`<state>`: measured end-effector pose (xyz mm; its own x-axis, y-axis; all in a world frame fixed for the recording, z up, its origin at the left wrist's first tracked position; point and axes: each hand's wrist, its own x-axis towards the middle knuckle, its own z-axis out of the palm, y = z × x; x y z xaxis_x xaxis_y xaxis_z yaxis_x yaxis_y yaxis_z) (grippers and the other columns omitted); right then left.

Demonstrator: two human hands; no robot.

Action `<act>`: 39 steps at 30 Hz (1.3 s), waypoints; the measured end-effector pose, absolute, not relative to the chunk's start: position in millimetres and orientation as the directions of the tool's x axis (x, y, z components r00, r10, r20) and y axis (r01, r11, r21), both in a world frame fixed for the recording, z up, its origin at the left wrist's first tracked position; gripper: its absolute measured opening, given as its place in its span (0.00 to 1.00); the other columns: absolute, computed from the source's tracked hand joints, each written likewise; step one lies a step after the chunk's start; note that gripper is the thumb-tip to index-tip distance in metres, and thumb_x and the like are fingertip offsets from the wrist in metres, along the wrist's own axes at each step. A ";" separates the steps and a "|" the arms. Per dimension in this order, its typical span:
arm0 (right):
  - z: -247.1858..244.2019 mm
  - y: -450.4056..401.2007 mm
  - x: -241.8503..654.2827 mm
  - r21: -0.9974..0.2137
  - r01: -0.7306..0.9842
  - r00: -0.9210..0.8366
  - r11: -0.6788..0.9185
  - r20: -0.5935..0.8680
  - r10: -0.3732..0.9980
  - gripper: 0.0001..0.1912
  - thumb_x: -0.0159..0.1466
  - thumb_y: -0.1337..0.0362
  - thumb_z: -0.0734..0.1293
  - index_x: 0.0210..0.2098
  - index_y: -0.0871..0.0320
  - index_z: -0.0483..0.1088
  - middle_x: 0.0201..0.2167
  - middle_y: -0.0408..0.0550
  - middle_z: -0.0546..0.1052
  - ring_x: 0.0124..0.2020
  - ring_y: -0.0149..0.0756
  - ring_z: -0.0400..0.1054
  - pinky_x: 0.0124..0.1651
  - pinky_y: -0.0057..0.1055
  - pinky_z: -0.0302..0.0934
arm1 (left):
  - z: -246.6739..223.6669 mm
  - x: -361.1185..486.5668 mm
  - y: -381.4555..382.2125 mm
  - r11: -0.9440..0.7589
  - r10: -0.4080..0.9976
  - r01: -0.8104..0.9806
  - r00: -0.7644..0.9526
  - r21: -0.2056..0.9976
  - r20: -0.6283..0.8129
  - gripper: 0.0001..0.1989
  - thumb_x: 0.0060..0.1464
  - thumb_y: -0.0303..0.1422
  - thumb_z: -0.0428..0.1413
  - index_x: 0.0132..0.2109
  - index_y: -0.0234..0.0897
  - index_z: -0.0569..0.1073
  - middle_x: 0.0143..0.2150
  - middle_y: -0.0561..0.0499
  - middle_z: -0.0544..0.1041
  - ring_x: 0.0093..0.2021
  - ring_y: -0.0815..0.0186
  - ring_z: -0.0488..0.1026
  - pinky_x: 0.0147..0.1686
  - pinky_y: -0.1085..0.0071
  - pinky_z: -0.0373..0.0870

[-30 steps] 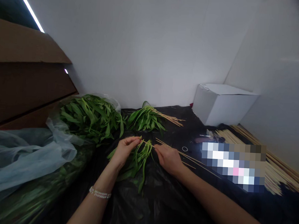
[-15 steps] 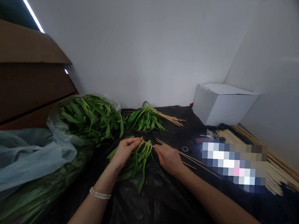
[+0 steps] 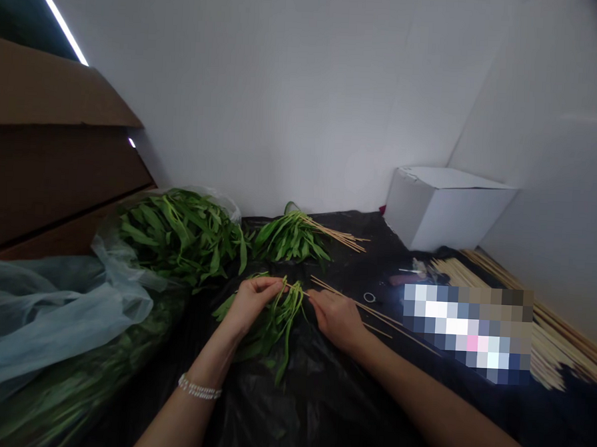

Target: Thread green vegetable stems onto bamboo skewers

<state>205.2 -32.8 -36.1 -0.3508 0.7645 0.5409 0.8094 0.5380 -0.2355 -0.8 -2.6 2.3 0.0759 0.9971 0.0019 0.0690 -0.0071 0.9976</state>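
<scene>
My left hand is closed in a pinch on a green leaf stem at the tip of a thin wooden skewer. On the other side, my right hand grips the same skewer, its fingers wrapped around it. Between the hands, several leafy green stems hang from the skewer, their leaves drooping towards the black plastic sheet. Loose skewers lie behind and beside my right hand. Farther back lies a bunch of skewered leaves with its sticks pointing right.
At left, a clear plastic bag holds a heap of leaves, beside a cardboard box. A white box stands against the back wall. Bundled sticks and a small ring lie at right, near a blurred-out patch.
My left fingertips have shifted slightly right and down along the skewer, nearer the hanging stems. My right hand has hardly moved.
</scene>
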 end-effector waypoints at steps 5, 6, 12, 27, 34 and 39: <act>-39.3 -31.5 205.3 -0.224 0.808 -0.357 0.544 0.548 0.756 0.14 0.70 0.65 0.56 0.45 0.57 0.72 0.31 0.47 0.77 0.32 0.33 0.71 0.35 0.27 0.59 | 0.5 -2.9 -2.1 0.024 0.995 0.068 0.091 0.997 -0.030 0.18 0.38 0.43 0.68 0.34 0.34 0.82 0.35 0.45 0.83 0.35 0.60 0.77 0.41 0.67 0.71; -40.1 -31.2 205.3 -0.221 0.810 -0.357 0.543 0.549 0.755 0.14 0.70 0.65 0.56 0.46 0.57 0.72 0.31 0.47 0.77 0.31 0.33 0.71 0.35 0.27 0.59 | -0.2 -3.4 -1.7 0.025 0.995 0.065 0.093 0.998 -0.031 0.18 0.38 0.43 0.68 0.34 0.35 0.82 0.35 0.45 0.83 0.34 0.61 0.77 0.41 0.67 0.71; -43.4 -30.3 205.6 -0.188 0.816 -0.372 0.547 0.552 0.746 0.14 0.69 0.66 0.57 0.46 0.57 0.73 0.30 0.47 0.77 0.30 0.33 0.70 0.33 0.27 0.58 | -4.5 -3.9 0.1 0.035 0.993 0.044 0.110 0.998 -0.040 0.17 0.39 0.42 0.68 0.35 0.35 0.81 0.35 0.46 0.83 0.34 0.62 0.77 0.41 0.68 0.70; -44.0 -31.0 204.4 -0.240 0.803 -0.389 0.545 0.482 0.785 0.14 0.70 0.67 0.55 0.45 0.58 0.72 0.33 0.48 0.78 0.34 0.35 0.73 0.36 0.28 0.60 | -1.0 -1.9 -2.9 0.064 0.986 0.036 0.149 0.997 -0.068 0.18 0.38 0.42 0.68 0.34 0.33 0.81 0.34 0.48 0.82 0.32 0.66 0.75 0.39 0.71 0.69; -48.4 -26.0 207.8 -0.261 0.778 -0.367 0.571 0.549 0.751 0.14 0.70 0.65 0.57 0.46 0.56 0.72 0.34 0.48 0.79 0.34 0.34 0.73 0.39 0.27 0.62 | 1.3 -0.6 -3.7 0.081 0.985 0.039 0.150 0.996 -0.086 0.19 0.37 0.42 0.69 0.34 0.33 0.81 0.34 0.48 0.82 0.32 0.66 0.75 0.38 0.71 0.69; -48.2 -28.7 205.8 -0.265 0.769 -0.382 0.581 0.539 0.751 0.14 0.71 0.66 0.55 0.43 0.57 0.73 0.33 0.48 0.79 0.35 0.34 0.73 0.38 0.27 0.62 | 0.0 -1.5 -3.3 0.096 0.982 0.025 0.160 0.995 -0.099 0.19 0.36 0.42 0.69 0.35 0.33 0.81 0.33 0.48 0.82 0.31 0.66 0.75 0.36 0.71 0.69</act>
<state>205.8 -28.7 -48.2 -0.3817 0.7506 0.5394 0.7694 0.5814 -0.2646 -1.5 -3.3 0.0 0.1602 0.9821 -0.0989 0.0254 0.0960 0.9951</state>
